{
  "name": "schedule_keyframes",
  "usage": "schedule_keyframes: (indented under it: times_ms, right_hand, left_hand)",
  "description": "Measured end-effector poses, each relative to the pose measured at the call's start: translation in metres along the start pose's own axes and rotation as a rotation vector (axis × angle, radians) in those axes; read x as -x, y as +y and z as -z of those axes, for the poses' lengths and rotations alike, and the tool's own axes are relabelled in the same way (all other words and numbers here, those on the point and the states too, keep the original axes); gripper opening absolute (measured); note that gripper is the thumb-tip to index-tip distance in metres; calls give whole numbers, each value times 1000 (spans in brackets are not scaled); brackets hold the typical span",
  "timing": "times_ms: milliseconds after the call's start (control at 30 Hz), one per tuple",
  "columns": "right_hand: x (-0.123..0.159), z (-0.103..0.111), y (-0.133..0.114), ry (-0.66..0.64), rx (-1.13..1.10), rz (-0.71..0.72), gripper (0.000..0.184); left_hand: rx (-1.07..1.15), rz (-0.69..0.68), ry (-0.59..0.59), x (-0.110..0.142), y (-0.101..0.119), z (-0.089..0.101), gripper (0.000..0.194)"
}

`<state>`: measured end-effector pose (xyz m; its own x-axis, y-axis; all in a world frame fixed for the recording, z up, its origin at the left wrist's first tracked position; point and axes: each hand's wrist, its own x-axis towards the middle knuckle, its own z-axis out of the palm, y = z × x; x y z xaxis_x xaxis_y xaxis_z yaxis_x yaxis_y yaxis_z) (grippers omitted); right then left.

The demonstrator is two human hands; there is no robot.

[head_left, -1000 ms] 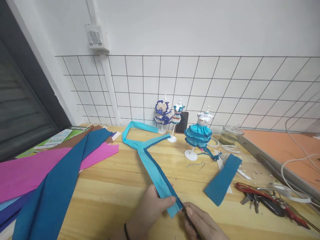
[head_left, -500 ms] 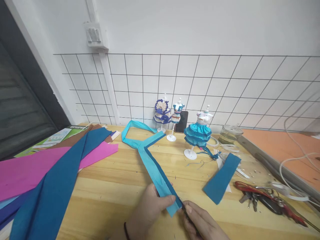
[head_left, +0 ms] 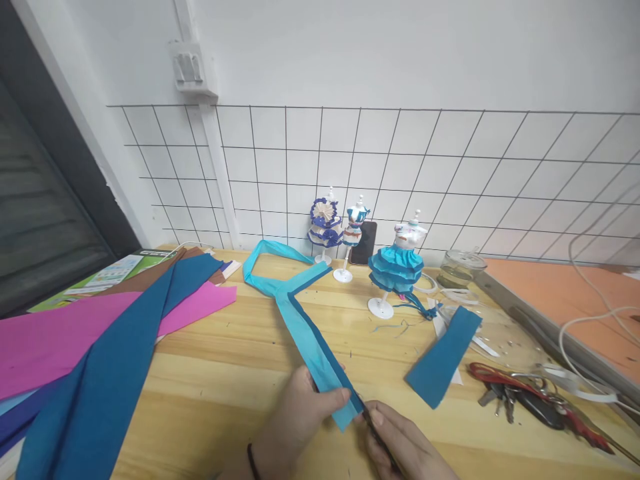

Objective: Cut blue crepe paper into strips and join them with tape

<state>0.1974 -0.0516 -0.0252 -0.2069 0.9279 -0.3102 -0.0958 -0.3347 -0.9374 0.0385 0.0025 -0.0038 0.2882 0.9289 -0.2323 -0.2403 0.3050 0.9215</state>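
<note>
A long light-blue crepe paper strip (head_left: pixel 310 337) with a dark blue border runs from the back of the table towards me, looping at its far end. My left hand (head_left: pixel 300 413) pinches its near end, thumb on top and fingers underneath. My right hand (head_left: pixel 400 443) is closed on a slim dark tool (head_left: pixel 379 433), seemingly scissors, mostly covered by the fingers. The tool's tip meets the strip's dark edge beside my left thumb. Behind, a small dress stand (head_left: pixel 395 267) wears a tiered light-blue and dark-blue paper skirt.
Pink paper (head_left: pixel 65 333) and dark blue paper (head_left: pixel 107 353) are piled at left. Two smaller dress stands (head_left: pixel 325 227) and a phone (head_left: pixel 367 243) are by the wall. At right lie a dark blue paper piece (head_left: pixel 445 357), keys (head_left: pixel 500 397) and a glass jar (head_left: pixel 460 268).
Almost nothing differs. Both hands keep their places on the strip and the tool, with only a very slight shift of the strip's near end.
</note>
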Motion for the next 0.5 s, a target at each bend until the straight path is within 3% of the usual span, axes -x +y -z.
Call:
schedule_keyframes:
  times_ms: [267,500]
  right_hand:
    - [-7,10,17,17,-14,44,41]
    - [-5,10,15,58,-37,55,43]
  left_hand:
    - [17,-5,-33,2,3,-1,31]
    - [45,0,-54,3,4,-3,32]
